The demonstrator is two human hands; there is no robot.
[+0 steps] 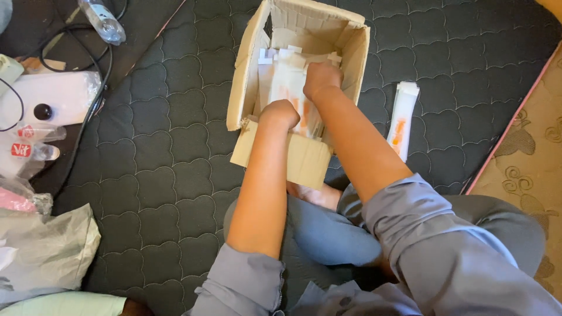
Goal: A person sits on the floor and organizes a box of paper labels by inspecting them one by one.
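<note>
- Quilted black mat (175, 152): your work surface; you sit on it with the box just in front of your legs.
- Cardboard box (246, 76): open-topped, flaps loose, the near flap folded outward. It looks flimsy; pressing sideways could tip it or tear a flap.
- Grey plastic bag (47, 248): at your left, well apart from the box.
- White-and-orange packets (281, 76): packed upright inside the box, filling it tightly. Crowding could crease them or drag neighbours out if one is pulled.
- Spare packet stack (403, 117): lying on the mat just right of the box, untouched.
- Right hand (321, 77): reaching down among the packets, fingers curled out of sight; you cannot tell what it grips.
- Left hand (280, 113): at the box's near edge, knuckles up, fingers hidden; its hold cannot be told either.
- Plastic bottle (102, 20): far left, beside black cables.
</note>
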